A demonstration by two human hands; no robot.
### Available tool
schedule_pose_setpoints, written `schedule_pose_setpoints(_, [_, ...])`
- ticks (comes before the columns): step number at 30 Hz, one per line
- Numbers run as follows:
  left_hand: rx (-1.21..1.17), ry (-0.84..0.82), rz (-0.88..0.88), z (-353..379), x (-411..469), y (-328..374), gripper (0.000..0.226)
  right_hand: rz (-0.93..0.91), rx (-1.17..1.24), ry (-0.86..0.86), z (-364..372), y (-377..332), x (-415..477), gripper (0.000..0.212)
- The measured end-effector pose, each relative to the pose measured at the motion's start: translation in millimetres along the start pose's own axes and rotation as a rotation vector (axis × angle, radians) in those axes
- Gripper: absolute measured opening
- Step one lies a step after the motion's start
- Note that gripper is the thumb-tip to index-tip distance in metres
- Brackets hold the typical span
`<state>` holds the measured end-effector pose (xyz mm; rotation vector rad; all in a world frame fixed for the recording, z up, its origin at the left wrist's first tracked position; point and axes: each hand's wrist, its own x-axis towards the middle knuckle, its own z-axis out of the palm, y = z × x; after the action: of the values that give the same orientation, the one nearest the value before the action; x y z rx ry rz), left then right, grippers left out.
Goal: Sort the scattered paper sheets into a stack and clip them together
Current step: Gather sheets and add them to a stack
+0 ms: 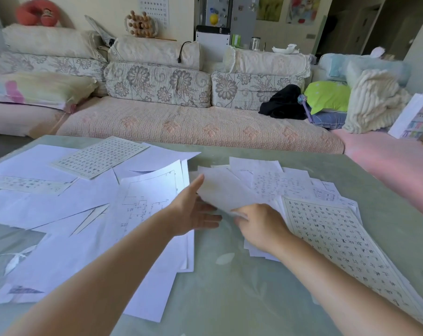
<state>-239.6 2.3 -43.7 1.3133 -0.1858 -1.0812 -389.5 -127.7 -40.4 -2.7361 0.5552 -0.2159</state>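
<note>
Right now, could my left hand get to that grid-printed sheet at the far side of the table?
Probably yes. The grid-printed sheet lies on top of the other papers with nothing over it, and your left hand is open, only touching the blank sheet your right hand pinches.

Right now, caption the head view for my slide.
A blank sheet held in the right hand, open left hand beside it, scattered sheets either side on a green table.

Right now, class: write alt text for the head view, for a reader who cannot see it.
A person's right hand pinches a blank sheet over the right pile of papers, the open left hand at its edge. More loose sheets lie left on a green table; a sofa stands behind.
</note>
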Motion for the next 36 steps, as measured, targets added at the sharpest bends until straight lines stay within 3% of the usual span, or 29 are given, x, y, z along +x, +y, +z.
schedule_pose_setpoints(1, [-0.016, -0.006, -0.005, 0, 1, -1, 0.056, -0.027, 0.029, -0.075, 3, -2, -3, 0.024])
schedule_pose_setpoints(4, [0.134, 0.140, 0.030, -4, 8, -8, 0.029, -0.011, 0.186, -0.317, 8, -4, -9, 0.065])
schedule_pose_setpoints(6, [0.264, 0.266, 0.050, -10, 14, -11, 0.034, 0.066, 0.336, -0.306, 8, 5, -3, 0.085])
schedule_pose_setpoints(7, [0.304, 0.285, 0.059, -10, 14, -11, 0.035, 0.090, 0.380, -0.270, 8, 11, 1, 0.083])
schedule_pose_setpoints(10, [0.428, 0.333, 0.135, -6, 18, -5, 0.036, 0.141, 0.343, -0.114, 11, 29, 16, 0.038])
schedule_pose_setpoints(11, [0.465, 0.344, 0.181, -3, 17, 0, 0.038, 0.166, 0.282, -0.077, 11, 35, 19, 0.035])
schedule_pose_setpoints(15, [0.536, 0.329, 0.363, 5, 1, 22, 0.041, 0.274, 0.217, -0.020, 15, 52, 29, 0.062])
schedule_pose_setpoints(19, [0.419, 0.260, 0.348, -27, -20, 33, 0.050, 0.317, 0.470, 0.015, 14, 46, 43, 0.088])
schedule_pose_setpoints(21, [0.391, 0.288, 0.290, -48, -26, 30, 0.041, 0.364, 0.621, 0.028, 12, 38, 50, 0.092])
schedule_pose_setpoints(24, [0.391, 0.397, 0.166, -81, -30, 20, 0.029, 0.391, 0.766, -0.058, 15, 22, 57, 0.089])
schedule_pose_setpoints(29, [0.544, 0.462, -0.027, -124, -40, 4, 0.031, 0.343, 0.775, -0.255, 34, -7, 58, 0.060])
schedule_pose_setpoints(32, [0.554, 0.450, 0.049, -139, -47, 2, 0.027, 0.296, 0.718, -0.315, 40, -23, 59, 0.043])
schedule_pose_setpoints(36, [0.489, 0.527, 0.225, -156, -57, 8, 0.037, 0.334, 0.579, -0.142, 39, -35, 64, 0.061])
